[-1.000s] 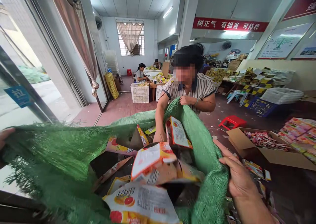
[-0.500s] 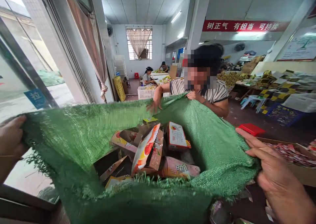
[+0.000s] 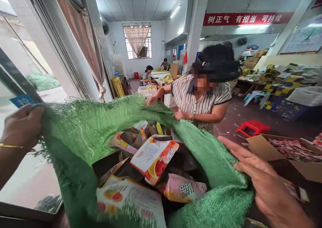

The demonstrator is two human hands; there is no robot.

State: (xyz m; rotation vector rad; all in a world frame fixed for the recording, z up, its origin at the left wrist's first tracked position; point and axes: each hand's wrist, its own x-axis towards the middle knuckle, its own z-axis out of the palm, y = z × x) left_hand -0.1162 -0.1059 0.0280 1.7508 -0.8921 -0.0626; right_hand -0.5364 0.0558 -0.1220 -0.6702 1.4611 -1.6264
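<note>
Just inside the doorway, green sack (image 3: 80,134), mouth spread wide, between two people. From where I stand: wearer's left hand (image 3: 23,125) clenched on the frayed rim, fingers curled over, yellow band at the wrist. Right hand (image 3: 264,177) on the opposite side, rim pinched between thumb and fingers, fingers fairly straight along the outside.

Inside the sack: printed cartons, jumbled. Orange-and-white box (image 3: 153,157) on top near the middle, tilted. Pink box (image 3: 184,188) just beside it, toward the right hand. White packet (image 3: 133,196) at the near edge, partly behind frayed green strands. More opened boxes behind, dark insides showing.

Co-worker (image 3: 198,100) in striped shirt leans over the far rim. One hand (image 3: 182,115) is at the sack edge, grip unclear; the other hand (image 3: 154,99) sits at the rim too, can't tell if it's grasping.

Right side, floor: red stool (image 3: 253,127), near it an open cardboard carton (image 3: 259,151) full of red packets (image 3: 294,149).
</note>
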